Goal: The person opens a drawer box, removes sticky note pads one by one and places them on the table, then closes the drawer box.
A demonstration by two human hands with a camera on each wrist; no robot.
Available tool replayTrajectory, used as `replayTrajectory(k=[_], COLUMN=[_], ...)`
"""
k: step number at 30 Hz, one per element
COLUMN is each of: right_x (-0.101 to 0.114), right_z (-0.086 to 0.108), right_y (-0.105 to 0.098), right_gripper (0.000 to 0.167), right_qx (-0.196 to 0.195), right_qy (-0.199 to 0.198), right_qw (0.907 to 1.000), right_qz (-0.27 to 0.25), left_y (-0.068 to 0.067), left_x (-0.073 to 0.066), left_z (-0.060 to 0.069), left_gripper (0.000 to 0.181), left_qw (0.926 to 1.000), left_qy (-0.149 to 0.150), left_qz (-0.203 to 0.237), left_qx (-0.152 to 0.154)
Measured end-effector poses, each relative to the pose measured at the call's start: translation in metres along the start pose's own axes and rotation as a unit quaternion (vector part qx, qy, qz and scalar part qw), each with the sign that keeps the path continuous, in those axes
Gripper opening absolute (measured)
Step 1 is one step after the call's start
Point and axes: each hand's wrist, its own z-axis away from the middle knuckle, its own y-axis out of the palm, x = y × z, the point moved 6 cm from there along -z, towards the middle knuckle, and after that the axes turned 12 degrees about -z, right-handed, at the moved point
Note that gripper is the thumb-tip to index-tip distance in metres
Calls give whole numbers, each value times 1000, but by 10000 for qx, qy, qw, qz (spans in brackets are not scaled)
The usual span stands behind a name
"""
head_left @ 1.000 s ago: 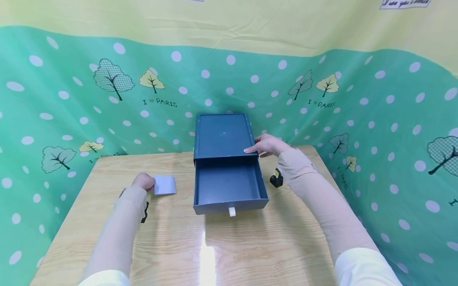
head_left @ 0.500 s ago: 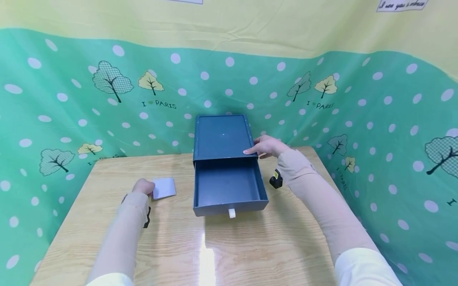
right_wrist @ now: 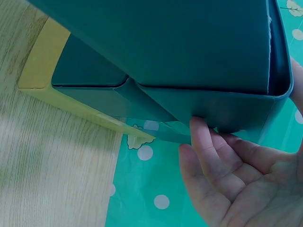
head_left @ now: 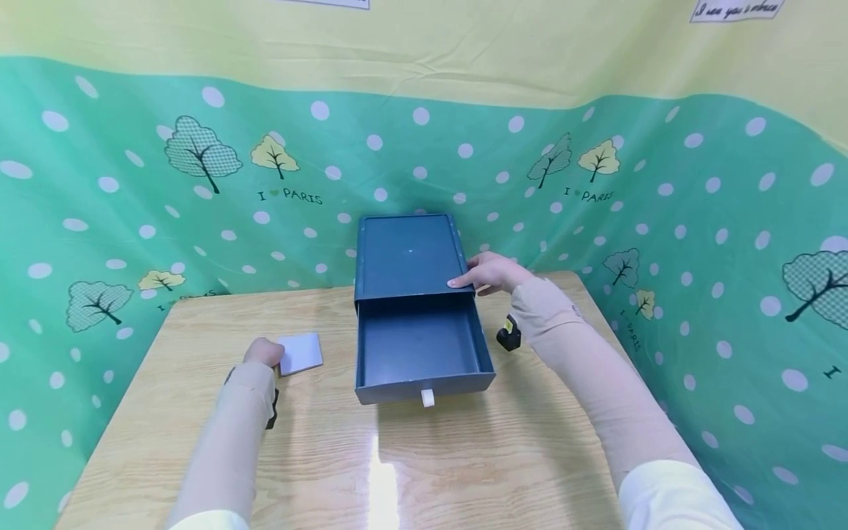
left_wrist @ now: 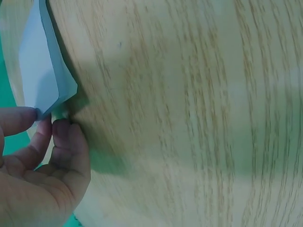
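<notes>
A folded white paper (head_left: pixel 300 353) is pinched at its left edge by my left hand (head_left: pixel 263 352); in the left wrist view the thumb and a finger hold a corner of the paper (left_wrist: pixel 40 71). The dark blue box (head_left: pixel 411 254) stands at the back with its drawer (head_left: pixel 420 346) pulled out towards me, nothing inside. My right hand (head_left: pixel 493 272) rests on the box's right side, thumb on top near the front edge. The right wrist view shows the fingers of this hand (right_wrist: pixel 236 175) fairly straight against the side of the box (right_wrist: pixel 222 109).
A small black object with a yellow mark (head_left: pixel 509 335) is near the right forearm. A white tab (head_left: pixel 428 397) sticks out from the drawer front. Behind the wooden table (head_left: pixel 318 456) hangs a green dotted cloth (head_left: pixel 371 169). Below the box, the right wrist view shows a yellow part (right_wrist: pixel 42 61).
The left hand and the paper have shifted slightly nearer me, and the paper has turned a little. The right hand keeps its place on the box. The head view has moved slightly.
</notes>
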Motion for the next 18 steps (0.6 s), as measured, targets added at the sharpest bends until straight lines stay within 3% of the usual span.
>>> replayTrajectory(k=[8, 13, 18], right_x=[1, -1, -2], right_z=[-1, -1, -1], right_y=[0, -1, 0], right_gripper=[85, 86, 86], right_qx=[12, -13, -40], right_qy=[10, 48, 58], right_qw=[10000, 10000, 9999], right_qz=[-26, -71, -95], left_y=[1, 1, 2], left_x=[4, 5, 4], left_z=[-3, 2, 6], left_gripper=[52, 51, 51], left_qw=[9998, 9989, 9987], left_qy=[67, -79, -150], left_qz=[95, 387, 378], left_qx=[-172, -241, -305])
